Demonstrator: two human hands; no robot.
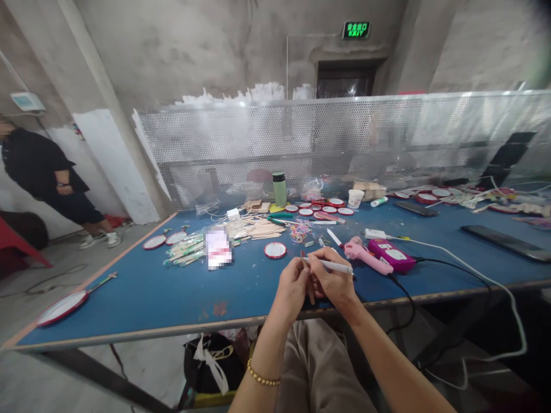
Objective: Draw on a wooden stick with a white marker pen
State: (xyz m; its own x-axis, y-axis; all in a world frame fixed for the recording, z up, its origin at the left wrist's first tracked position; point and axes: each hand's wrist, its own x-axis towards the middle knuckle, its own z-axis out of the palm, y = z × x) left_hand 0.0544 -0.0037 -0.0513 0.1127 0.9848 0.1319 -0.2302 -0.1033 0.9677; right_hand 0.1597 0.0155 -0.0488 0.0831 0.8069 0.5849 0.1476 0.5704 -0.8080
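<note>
Near the table's front edge, my left hand is closed around a thin, flat wooden stick. My right hand grips a white pen, held nearly level across the upper end of the stick; I cannot tell whether the tip touches it. Both hands nearly meet, and their fingers hide part of the stick. Just beyond them lies a round white disc with a red rim. A white marker with a red end and a pink glue gun are close to my right hand.
A purple box trails cables across the right side. Wooden sticks, colourful small bands and a green bottle occupy the middle. Red-rimmed paddles lie leftward. A dark phone lies right. Someone stands left.
</note>
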